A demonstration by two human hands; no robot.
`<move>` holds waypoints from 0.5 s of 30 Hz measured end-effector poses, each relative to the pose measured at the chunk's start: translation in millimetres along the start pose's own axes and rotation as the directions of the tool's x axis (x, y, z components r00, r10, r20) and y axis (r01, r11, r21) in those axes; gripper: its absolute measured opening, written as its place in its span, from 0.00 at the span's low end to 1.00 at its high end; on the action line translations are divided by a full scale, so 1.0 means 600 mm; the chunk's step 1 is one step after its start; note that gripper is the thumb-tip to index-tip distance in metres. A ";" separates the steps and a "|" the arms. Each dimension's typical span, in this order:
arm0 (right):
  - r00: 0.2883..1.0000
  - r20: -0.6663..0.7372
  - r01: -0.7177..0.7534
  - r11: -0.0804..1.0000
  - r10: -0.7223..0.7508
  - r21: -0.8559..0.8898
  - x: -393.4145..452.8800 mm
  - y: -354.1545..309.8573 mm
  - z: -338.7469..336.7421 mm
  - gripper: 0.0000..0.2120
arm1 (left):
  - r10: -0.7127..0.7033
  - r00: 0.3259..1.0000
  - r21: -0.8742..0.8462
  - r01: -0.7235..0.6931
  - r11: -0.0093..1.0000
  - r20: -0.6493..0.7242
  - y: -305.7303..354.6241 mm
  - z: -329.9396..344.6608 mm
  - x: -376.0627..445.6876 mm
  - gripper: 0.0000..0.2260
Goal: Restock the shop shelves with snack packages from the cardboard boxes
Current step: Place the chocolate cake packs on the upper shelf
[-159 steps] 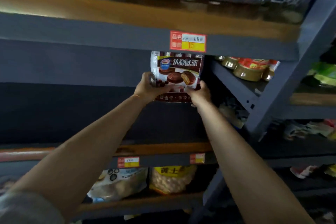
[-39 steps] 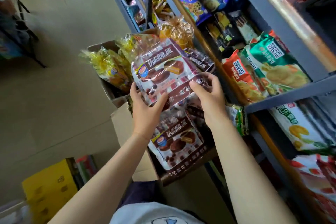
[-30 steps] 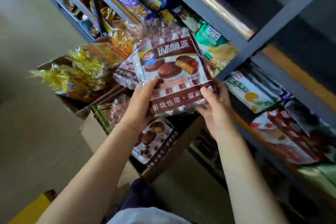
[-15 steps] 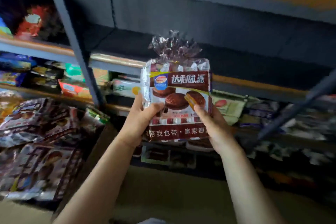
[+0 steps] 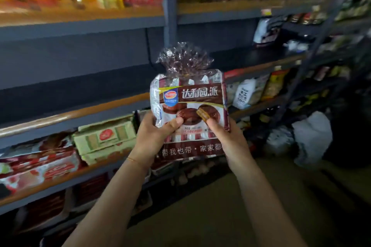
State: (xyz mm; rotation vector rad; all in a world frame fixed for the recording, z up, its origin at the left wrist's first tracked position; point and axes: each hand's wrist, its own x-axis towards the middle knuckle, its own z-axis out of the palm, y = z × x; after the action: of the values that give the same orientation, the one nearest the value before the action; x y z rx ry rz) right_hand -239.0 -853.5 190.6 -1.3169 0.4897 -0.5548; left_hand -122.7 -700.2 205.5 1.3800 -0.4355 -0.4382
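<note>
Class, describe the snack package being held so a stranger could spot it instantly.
Before the grey shelving, find the left hand and right hand raised together. They hold the chocolate pie bag upright. Unlike the shelved goods, it has a gathered clear-plastic top and pictured brown pies.

A thin gold-coloured bracelet (image 5: 134, 160) circles a wrist just below the centre. At four o'clock, well apart from it, a crumpled white plastic bag (image 5: 312, 136) sits on the tan floor (image 5: 210, 212), which fills the lower middle toward six o'clock. At three o'clock a dark grey slanted metal upright (image 5: 313, 54) rises toward one o'clock, its outline blurred.
</note>
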 end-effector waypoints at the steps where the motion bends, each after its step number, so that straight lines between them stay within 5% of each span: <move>1: 0.999 -0.035 0.006 1.000 -0.005 0.017 0.010 -0.002 -0.035 0.14 | 0.001 1.000 0.010 -0.001 1.000 0.025 -0.008 0.038 0.018 0.23; 9: 0.937 -0.350 0.009 1.000 -0.002 0.020 0.137 -0.012 -0.272 0.14 | -0.050 0.995 -0.019 0.052 0.998 0.092 -0.100 0.313 0.162 0.33; 15: 0.906 -0.423 -0.056 0.992 0.003 -0.112 0.318 -0.026 -0.425 0.25 | -0.101 0.993 -0.081 0.106 0.991 0.055 -0.162 0.481 0.338 0.35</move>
State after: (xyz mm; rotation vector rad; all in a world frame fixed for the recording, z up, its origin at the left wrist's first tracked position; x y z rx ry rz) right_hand -252.2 -1170.2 153.6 -1.3035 0.9121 -0.8018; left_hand -110.6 -1062.5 156.9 1.3165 -0.3842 -0.5718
